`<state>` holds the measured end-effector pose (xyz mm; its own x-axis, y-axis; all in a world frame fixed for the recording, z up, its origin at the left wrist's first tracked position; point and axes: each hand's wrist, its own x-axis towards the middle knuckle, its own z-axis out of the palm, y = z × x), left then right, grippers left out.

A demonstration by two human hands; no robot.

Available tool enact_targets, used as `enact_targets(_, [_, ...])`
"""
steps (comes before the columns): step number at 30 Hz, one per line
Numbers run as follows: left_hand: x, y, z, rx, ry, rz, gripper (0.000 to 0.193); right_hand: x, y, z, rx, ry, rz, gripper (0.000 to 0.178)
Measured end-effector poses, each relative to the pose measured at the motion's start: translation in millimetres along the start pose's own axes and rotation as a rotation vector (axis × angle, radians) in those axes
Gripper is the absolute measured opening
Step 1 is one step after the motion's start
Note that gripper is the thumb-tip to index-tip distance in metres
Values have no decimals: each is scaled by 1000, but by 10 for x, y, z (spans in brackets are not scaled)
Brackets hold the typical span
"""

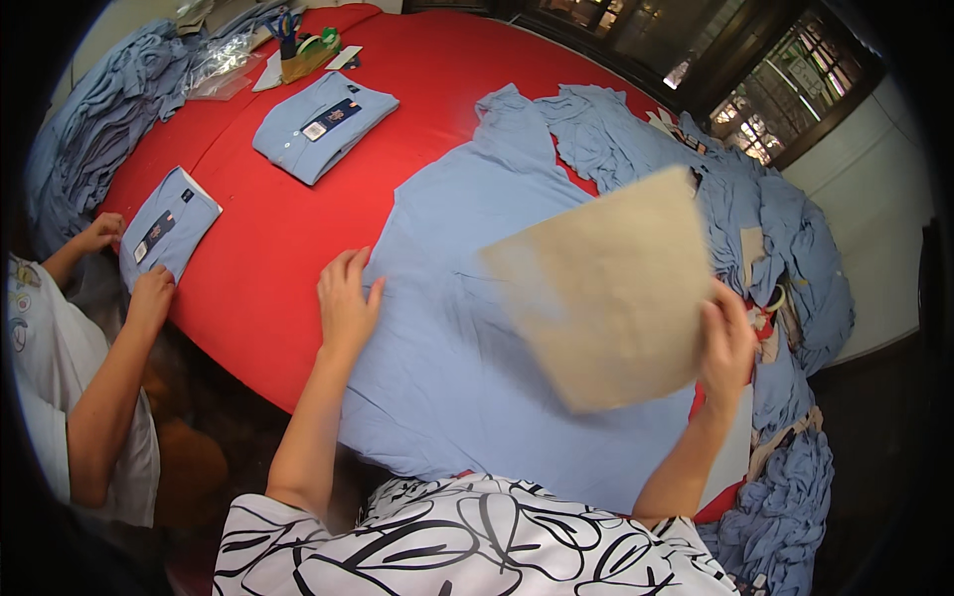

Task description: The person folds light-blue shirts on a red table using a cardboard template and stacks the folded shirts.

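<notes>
A light blue shirt (437, 397) lies spread face down or face up, I cannot tell which, on the red-covered table (427, 89) before me. My left hand (348, 298) rests at the shirt's left edge, fingers stretched out and lying flat. In my right hand (728, 333) is a brown cardboard sheet (626, 288), gripped by its right edge. The sheet is tilted above the shirt, blurred by motion, and hides part of the cloth below it.
A folded blue shirt (328, 124) with a dark tag lies farther left. At the left, a co-worker's hands (149, 298) touch another folded shirt (169, 223). Blue garments are heaped at the right (795, 248) and far left (99, 119). A tape dispenser (323, 48) stands at the back.
</notes>
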<state>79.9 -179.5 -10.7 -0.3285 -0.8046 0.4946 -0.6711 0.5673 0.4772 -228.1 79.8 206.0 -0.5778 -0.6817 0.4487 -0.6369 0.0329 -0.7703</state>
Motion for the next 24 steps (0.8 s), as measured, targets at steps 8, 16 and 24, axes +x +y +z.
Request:
enact_targets(8, [-186,-191,-254,-25,-66,-290,18,688,1135,2534,-228,-492,-218,25])
enact_targets(16, [-285,-197,-205,-86,108,-317,30,761,1320,2842,-433,-525,-353,25])
enact_targets(24, [-125,-43,-338,-198,167,-414,32,801,1329,2811,-363,-497,-426,25])
